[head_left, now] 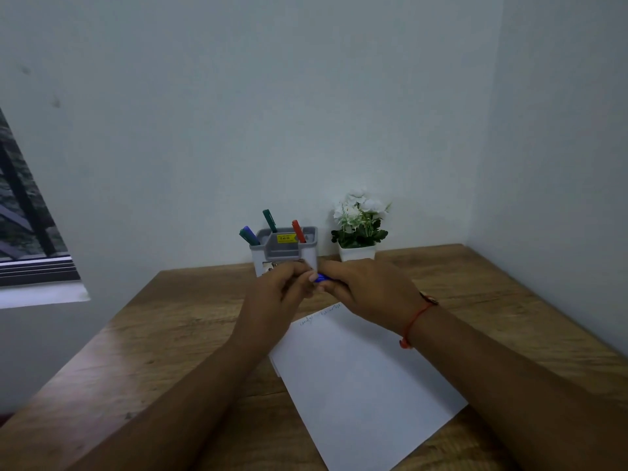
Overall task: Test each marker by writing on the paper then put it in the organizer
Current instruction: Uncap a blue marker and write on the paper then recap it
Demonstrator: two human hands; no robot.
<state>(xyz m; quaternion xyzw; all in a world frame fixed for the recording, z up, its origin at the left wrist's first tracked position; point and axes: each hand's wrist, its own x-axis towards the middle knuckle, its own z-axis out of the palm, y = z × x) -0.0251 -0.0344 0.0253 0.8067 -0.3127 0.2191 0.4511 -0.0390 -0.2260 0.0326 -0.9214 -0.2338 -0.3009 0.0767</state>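
A blue marker point(321, 278) is held between both hands above the far end of the white paper point(360, 379). My left hand point(282, 290) grips one end and my right hand point(367, 290) grips the other; only a short blue part shows between the fingers. Faint writing marks the paper's far edge. Behind the hands stands the grey organizer point(285, 248) with a blue marker point(249, 235), a green marker point(270, 220) and a red marker point(298, 231) upright in it.
A white pot of white flowers point(358, 226) stands right of the organizer against the wall. The wooden table point(176, 334) fills a room corner, with walls behind and at the right. A window point(30, 232) is at the left.
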